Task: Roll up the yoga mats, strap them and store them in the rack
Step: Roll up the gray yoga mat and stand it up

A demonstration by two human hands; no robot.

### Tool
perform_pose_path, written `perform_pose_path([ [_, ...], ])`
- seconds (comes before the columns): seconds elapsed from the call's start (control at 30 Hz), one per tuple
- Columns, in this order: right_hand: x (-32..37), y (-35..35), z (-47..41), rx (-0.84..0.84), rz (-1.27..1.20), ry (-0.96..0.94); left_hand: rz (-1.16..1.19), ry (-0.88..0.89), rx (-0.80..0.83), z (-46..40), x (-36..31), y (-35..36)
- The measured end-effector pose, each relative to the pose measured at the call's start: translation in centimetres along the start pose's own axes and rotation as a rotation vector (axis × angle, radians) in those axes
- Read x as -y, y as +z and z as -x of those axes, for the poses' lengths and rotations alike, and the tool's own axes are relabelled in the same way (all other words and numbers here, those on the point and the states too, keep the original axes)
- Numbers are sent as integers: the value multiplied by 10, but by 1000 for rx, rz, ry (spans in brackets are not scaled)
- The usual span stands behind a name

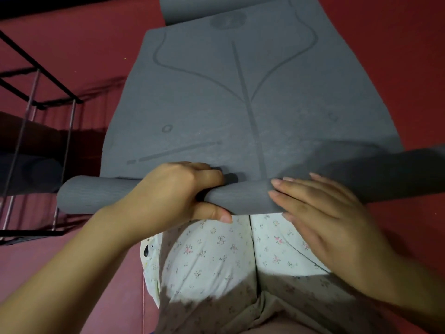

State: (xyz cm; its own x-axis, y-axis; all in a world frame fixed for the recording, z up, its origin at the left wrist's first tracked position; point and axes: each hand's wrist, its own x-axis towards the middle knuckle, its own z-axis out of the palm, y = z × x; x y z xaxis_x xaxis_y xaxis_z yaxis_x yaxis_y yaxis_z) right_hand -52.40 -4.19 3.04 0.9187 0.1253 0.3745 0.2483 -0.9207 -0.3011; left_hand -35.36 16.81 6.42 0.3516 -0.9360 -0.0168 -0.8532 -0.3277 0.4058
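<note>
Red carpeted floor (385, 32), dim light, kneeling position. Item one: grey yoga mat (240, 92), laid flat away from me with its near end wound into a roll (96, 194) that lies crosswise just ahead of my knees — printed alignment lines face up. Judged soft and pliant, moderately light, with a matte, grippy face that should not slide under the palm; likely to spring loose if let go, and to telescope at the ends if one side is pushed ahead of the other. Best purchase is on the roll itself, both hands spread either side of the centre line. My left hand (173, 191) grips the roll, fingers curled over the top and thumb tucked beneath. My right hand (320, 213) lies flat on it, fingers straight and together, pressing rather than clasping. Item two: second grey mat (216, 8), beyond the far end, partly under or against the first — I cannot tell which. Item three: black metal rack (36, 92), to my left, with a dark rolled mat (31, 174) already on its lower tier. No strap in sight.
</note>
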Motion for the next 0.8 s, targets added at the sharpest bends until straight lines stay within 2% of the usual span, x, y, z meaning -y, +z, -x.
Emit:
perform_pose_path([
  [0.1, 2, 20, 9, -36, 37, 58, 50, -61, -11, -1, 1, 1],
  [0.23, -1, 24, 4, -66, -20, 68, -222, -125, -184, 2, -6, 8],
  [0.4, -5, 18, -5, -9, -25, 79, -241, -187, -217, 9, -24, 13],
  [0.57, -8, 17, -11, 31, -16, 105, -475, -262, -325, 18, -47, 34],
  [0.63, -9, 17, -14, 50, -13, 110, -465, -237, -317, 20, -45, 43],
  [0.8, -14, 13, -28, 107, 17, 122, -432, -264, -184, 17, -36, 43],
])
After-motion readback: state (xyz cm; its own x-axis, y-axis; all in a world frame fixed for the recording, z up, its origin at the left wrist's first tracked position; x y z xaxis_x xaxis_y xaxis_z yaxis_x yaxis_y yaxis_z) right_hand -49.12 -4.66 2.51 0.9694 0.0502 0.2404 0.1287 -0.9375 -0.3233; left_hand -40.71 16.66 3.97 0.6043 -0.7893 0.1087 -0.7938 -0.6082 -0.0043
